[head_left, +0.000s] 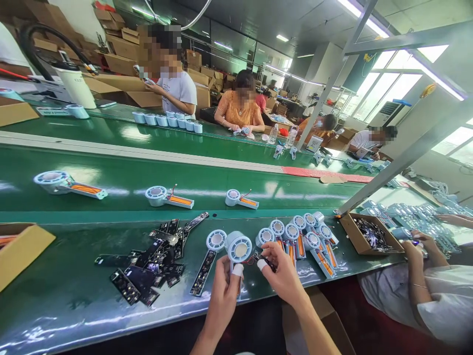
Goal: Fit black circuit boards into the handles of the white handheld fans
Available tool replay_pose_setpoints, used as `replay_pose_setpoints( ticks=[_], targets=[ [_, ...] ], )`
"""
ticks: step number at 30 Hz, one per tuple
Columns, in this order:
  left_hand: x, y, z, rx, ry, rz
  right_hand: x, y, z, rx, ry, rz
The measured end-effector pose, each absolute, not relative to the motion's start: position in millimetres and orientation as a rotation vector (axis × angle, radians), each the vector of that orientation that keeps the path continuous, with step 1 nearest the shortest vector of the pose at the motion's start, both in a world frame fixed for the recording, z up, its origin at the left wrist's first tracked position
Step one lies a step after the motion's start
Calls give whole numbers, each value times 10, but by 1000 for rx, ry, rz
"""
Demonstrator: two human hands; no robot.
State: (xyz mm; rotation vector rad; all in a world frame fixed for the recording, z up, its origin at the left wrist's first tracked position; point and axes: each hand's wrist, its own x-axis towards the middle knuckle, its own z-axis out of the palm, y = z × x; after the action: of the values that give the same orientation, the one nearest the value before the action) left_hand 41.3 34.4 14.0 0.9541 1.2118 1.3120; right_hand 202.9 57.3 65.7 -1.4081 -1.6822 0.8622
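Observation:
My left hand [222, 288] is closed round the handle of a light blue handheld fan [239, 248], its round grille facing up. Between the thumb and fingers of my right hand [286, 276] is a small black circuit board [272, 266]. Thin wires run between fan and board. Both thumbs wear white covers. Just left of my hands lies another fan [216, 240] with a long board [203, 273] along its handle. Further left is a loose pile of black circuit boards [148, 266]. Several fans with orange handle insides [312, 240] are clustered to the right.
Three fans lie spaced along the green conveyor belt [199, 185] beyond. A cardboard box [22, 251] stands at left; a box of small dark parts [369, 234] is at right, near a co-worker's hands [421, 249]. A metal post [388, 170] slants across the right side.

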Motion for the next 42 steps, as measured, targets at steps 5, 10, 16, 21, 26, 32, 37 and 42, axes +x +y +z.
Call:
replay_pose_setpoints(
  ticks=[5,10,16,21,26,32,37,42],
  targets=[
    [361,380,165,1034,1272,1360,2012,536,704,-1477,-2202,336],
    [311,401,189,1054,1250,1260,1982,455,924,-1149,-2541,712],
    [291,384,224,849,1080,1118,1867,425,827,-1123,-1944,1447],
    [322,318,165,633,839,1132,1766,392,551,-1183,-1433,1639],
    [373,260,118,773,895,1194,1708,338,435,-1182,-1355,1520],
    [428,267,182,852,1134,1188,1685,228,412,-1214,-1295,1416],
    [445,334,253,945,1274,1229,1686,17,371,-1305,-1412,1097],
    [457,399,255,999,1318,1257,1662,9,268,-1324,-1419,925]
  ],
)
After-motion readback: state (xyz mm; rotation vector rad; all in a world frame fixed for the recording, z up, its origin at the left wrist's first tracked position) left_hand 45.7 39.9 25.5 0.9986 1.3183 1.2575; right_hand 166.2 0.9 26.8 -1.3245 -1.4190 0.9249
